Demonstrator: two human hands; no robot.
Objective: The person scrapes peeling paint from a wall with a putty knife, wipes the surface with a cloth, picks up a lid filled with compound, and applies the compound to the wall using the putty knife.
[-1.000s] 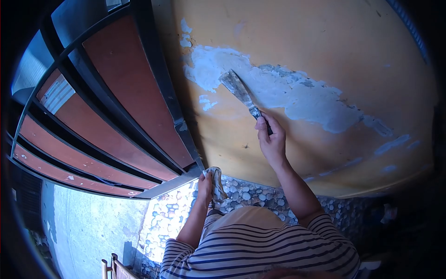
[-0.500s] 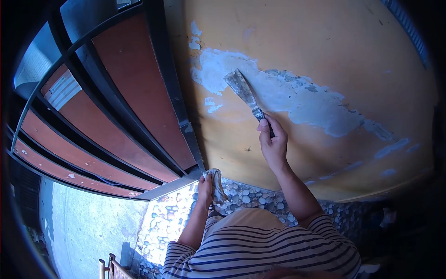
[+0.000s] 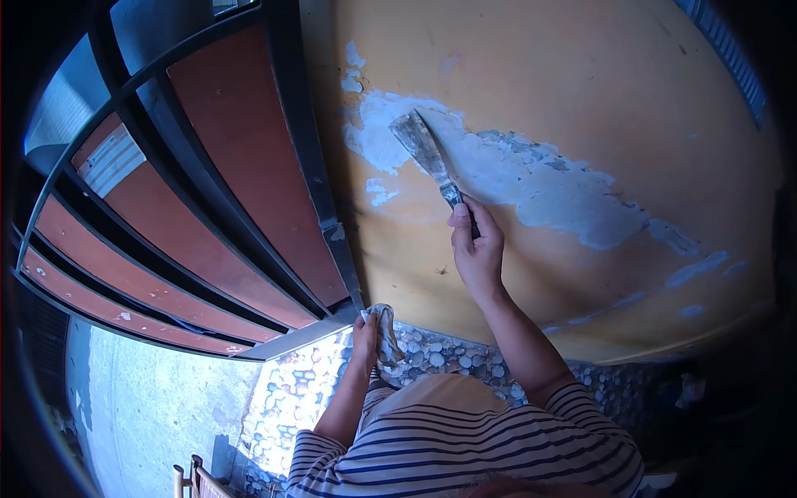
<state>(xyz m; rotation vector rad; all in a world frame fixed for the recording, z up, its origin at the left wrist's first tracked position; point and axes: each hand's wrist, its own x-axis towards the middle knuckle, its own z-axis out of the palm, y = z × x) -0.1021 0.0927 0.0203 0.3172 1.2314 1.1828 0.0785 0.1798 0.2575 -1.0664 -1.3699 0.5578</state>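
My right hand (image 3: 479, 249) is closed round the handle of a putty knife (image 3: 423, 149). The knife's broad, stained blade points up and left over the upper left of a white putty patch (image 3: 564, 195) on the yellow-orange wall (image 3: 540, 50). Whether the blade's edge touches the putty, I cannot tell. Lower down, near the gate's bottom corner, my left hand (image 3: 364, 334) is closed on a crumpled whitish bag or cloth (image 3: 386, 336), which hangs from the fingers. Smaller white smears (image 3: 697, 270) lie along the wall to the lower right.
A dark metal gate with reddish-brown panels (image 3: 241, 116) stands at the left, close by the wall. Pebble-patterned ground (image 3: 290, 390) and a concrete strip (image 3: 158, 390) lie below. Part of a wooden chair (image 3: 199, 480) shows at the bottom left.
My right hand and the putty knife have moved slightly up and left across the putty patch. My left hand stays nearly in place with the crumpled bag or cloth.
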